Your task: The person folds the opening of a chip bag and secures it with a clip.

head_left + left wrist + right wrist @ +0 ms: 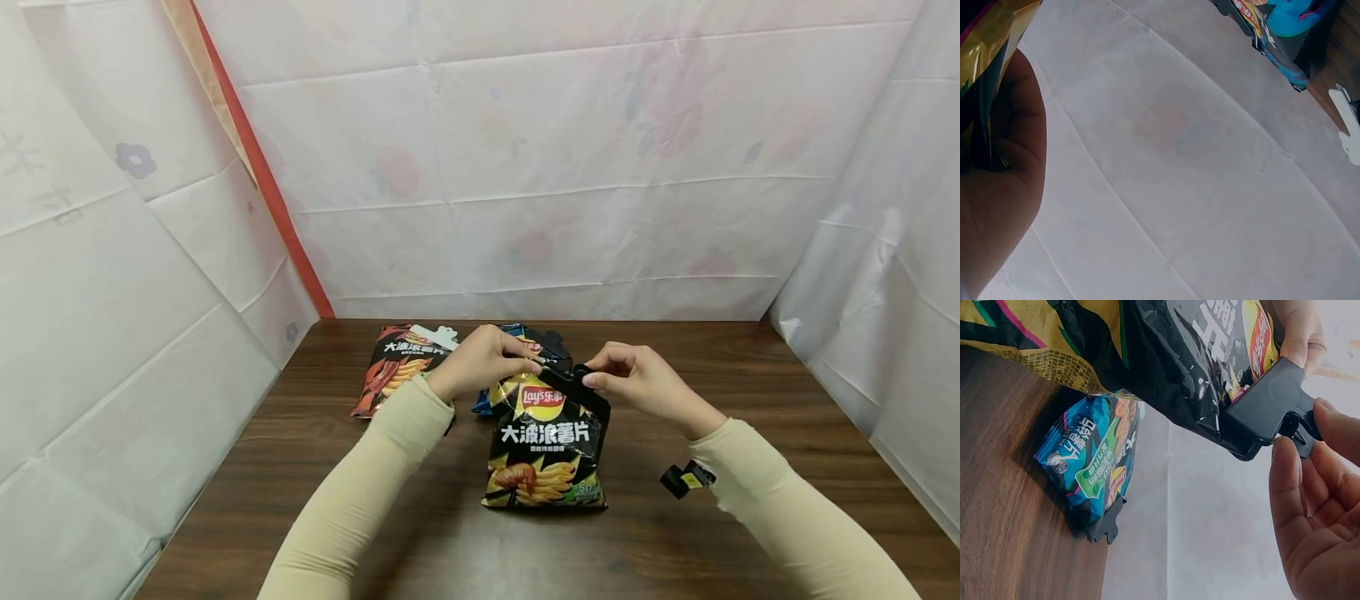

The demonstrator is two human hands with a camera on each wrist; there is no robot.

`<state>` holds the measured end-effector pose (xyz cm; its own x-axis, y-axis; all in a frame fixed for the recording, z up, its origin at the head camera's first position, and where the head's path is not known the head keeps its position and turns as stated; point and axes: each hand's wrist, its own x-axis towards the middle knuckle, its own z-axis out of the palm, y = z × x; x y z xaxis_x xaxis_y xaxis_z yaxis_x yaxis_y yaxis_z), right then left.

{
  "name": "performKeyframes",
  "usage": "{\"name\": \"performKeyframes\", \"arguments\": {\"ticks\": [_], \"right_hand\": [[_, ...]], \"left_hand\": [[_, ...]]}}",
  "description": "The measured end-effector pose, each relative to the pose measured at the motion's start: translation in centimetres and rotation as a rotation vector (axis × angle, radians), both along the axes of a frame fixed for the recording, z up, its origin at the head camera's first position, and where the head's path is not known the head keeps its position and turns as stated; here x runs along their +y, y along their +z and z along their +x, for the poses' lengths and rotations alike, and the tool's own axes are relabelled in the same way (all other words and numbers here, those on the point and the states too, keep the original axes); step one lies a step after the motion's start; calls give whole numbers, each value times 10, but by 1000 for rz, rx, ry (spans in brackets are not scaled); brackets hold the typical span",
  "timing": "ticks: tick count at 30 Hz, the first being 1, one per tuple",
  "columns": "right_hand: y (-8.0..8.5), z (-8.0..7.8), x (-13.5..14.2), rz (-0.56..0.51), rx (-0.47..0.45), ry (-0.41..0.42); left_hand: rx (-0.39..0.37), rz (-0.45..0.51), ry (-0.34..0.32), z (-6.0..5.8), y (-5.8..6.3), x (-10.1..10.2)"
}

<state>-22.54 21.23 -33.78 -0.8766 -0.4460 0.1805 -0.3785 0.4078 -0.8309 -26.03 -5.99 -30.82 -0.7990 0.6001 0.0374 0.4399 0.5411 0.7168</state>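
A black and gold bag of potato chips (543, 450) stands on its bottom edge in the middle of the table. Across its folded top sits a black bag clip (1269, 403), slanting down to the right in the head view. My left hand (487, 358) grips the bag's upper left corner by one end of the clip; the left wrist view shows the curled hand (1025, 125) against the gold foil. With thumb and fingers, my right hand (652, 383) pinches the clip's handle, as the right wrist view shows up close.
Behind to the left lies a red chip bag (401, 367) with a white clip (437, 336) on its top. A blue chip bag (1094, 450) with a black clip (1109, 524) is partly hidden behind the held bag. White sheeting (525, 167) walls the wooden table (300, 500).
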Motion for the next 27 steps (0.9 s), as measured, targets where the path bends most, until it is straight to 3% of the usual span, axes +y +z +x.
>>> {"name": "performKeyframes", "arguments": {"ticks": [27], "right_hand": [[0,-1,0,-4,-41,11]], "left_hand": [[-7,-14,-26,-2,2,1]]}}
